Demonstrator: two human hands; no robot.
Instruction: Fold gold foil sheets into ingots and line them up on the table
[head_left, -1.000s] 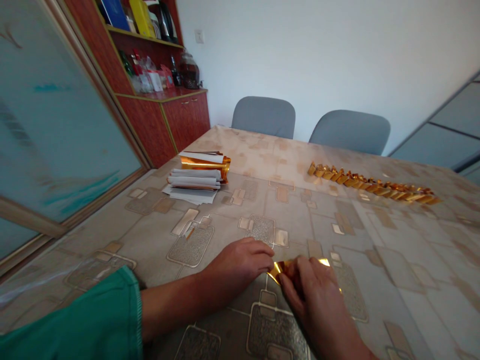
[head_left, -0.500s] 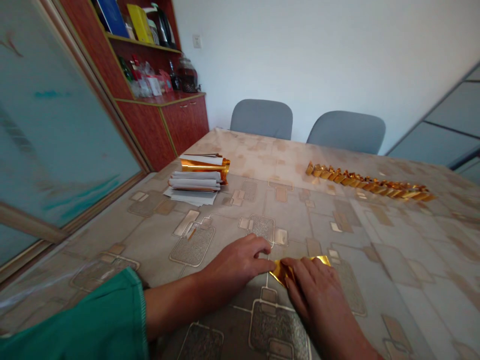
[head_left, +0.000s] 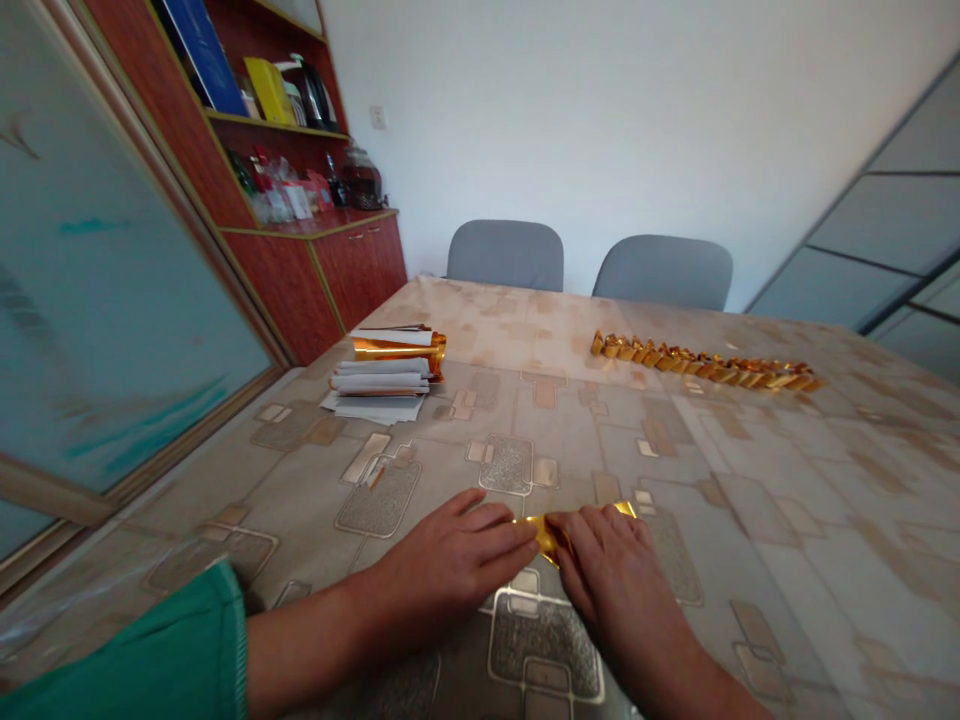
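Note:
A partly folded sheet of gold foil paper (head_left: 546,541) lies on the patterned tablecloth in front of me. My right hand (head_left: 611,565) covers most of it, with fingers closed over the foil and its far right corner sticking out behind the knuckles. On the other side, my left hand (head_left: 461,545) has its fingers pressed together at the foil's left end. Both thumbs are mostly hidden, and so are the folds under the right palm.
At the far left sits a stack of white-backed gold paper sheets (head_left: 382,385). A long row of folded gold foil pieces (head_left: 705,365) runs across the table's far right. Two grey chairs (head_left: 506,255) stand behind the patterned tablecloth (head_left: 750,500).
My left hand has moved onto the foil's left end, its fingers closing from a looser spread. My right hand stays on the foil. The camera view has shifted slightly.

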